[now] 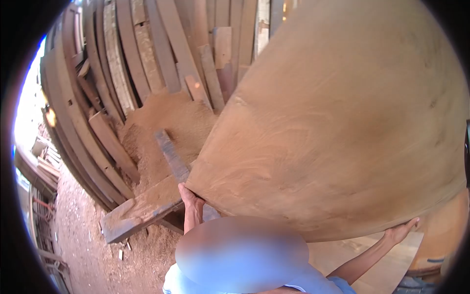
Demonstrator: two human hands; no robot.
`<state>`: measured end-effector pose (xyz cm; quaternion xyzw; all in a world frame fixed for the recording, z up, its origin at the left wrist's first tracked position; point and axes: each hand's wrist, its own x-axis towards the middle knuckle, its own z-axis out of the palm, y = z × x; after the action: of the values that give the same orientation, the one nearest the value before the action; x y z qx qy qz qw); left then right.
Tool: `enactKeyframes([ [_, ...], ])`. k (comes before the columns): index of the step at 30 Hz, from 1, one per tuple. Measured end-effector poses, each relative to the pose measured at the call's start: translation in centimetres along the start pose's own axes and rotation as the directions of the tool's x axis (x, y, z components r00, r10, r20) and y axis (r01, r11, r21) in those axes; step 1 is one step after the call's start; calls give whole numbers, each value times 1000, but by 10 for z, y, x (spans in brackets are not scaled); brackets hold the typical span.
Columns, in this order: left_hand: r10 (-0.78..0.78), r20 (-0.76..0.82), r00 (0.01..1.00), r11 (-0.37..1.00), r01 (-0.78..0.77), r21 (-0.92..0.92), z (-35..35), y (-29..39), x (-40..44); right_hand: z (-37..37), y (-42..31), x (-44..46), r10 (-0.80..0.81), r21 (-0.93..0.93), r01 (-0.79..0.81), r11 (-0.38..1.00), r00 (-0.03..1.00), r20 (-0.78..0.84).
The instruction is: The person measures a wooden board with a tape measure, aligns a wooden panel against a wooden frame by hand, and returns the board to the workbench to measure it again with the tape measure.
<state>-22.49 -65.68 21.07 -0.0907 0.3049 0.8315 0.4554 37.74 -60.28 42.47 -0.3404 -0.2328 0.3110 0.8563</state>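
A large brown plywood sheet (333,122), its face streaked with dust, fills the right half of the head view. My left hand (193,203) is closed on its near left corner, the thumb showing at the edge. On the right, my right hand (402,230) holds the near edge from beneath, and its fingers are partly hidden by the board. Under the raised edge lies a paler sheet (411,247). Blue clothing fills the bottom of the view, partly covered by a blurred patch.
Long wooden planks (147,54) lean in a row at the back and left. A sawdust heap (166,115) lies against them. A thick timber beam (137,213) sticks out left of my left hand. Wood scraps litter the dusty ground (88,250).
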Motion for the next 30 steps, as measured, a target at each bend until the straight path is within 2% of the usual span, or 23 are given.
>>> enactKeyframes([
  [2,96,-60,994,995,-94,23,-4,13,-7,-3,24,12,45,1,-45,999,999,7],
  [3,125,-72,990,992,-124,15,-5,20,-12,2,33,12,113,-20,-114,993,993,-41],
  [4,169,-66,983,986,-168,17,-4,29,-17,3,44,14,178,-32,-182,983,980,-88],
  [6,240,-43,970,971,-239,14,-1,51,-27,-4,79,32,181,-22,-183,983,982,-46],
  [8,324,38,945,946,-324,-10,5,71,-39,10,102,31,296,-8,-297,955,954,-54],
  [9,331,49,942,943,-332,-4,20,77,-54,10,117,38,301,6,-302,953,952,-58],
  [11,483,-2,876,865,-477,153,45,87,-103,0,153,51,423,99,-432,897,901,97],
  [12,489,-22,872,863,-479,162,41,92,-117,-2,168,53,440,83,-448,890,893,100],
  [13,566,42,823,806,-563,184,36,99,-127,1,186,55,439,21,-442,897,894,95],
  [14,639,110,761,736,-647,197,31,106,-134,7,204,57,437,-36,-436,899,894,98],
  [15,731,39,681,669,-727,157,28,109,-140,11,222,61,454,-38,-453,891,883,120],
  [18,805,73,589,580,-806,117,48,108,-179,23,271,61,554,10,-563,827,817,161],
  [20,853,-18,522,520,-845,125,76,118,-199,38,303,45,636,64,-660,749,742,214],
  [22,903,121,412,383,-900,207,75,134,-208,25,365,31,695,58,-743,667,649,310],
  [23,903,121,413,385,-900,202,88,139,-212,31,389,30,717,70,-790,609,586,377],
  [24,891,226,393,346,-912,220,76,154,-209,49,387,6,750,65,-815,576,559,352],
  [25,909,190,371,326,-917,228,69,167,-208,71,380,-20,782,62,-837,543,531,327],
  [26,912,170,374,330,-913,240,65,176,-199,58,407,-28,811,64,-875,479,469,350],
  [27,882,164,441,409,-891,200,55,189,-195,44,439,-39,830,61,-912,406,396,393],
  [29,849,137,511,473,-849,237,87,179,-201,8,502,-59,840,61,-960,275,270,470],
  [30,868,96,487,441,-846,301,104,171,-203,-6,533,-70,829,51,-972,228,221,513],
])
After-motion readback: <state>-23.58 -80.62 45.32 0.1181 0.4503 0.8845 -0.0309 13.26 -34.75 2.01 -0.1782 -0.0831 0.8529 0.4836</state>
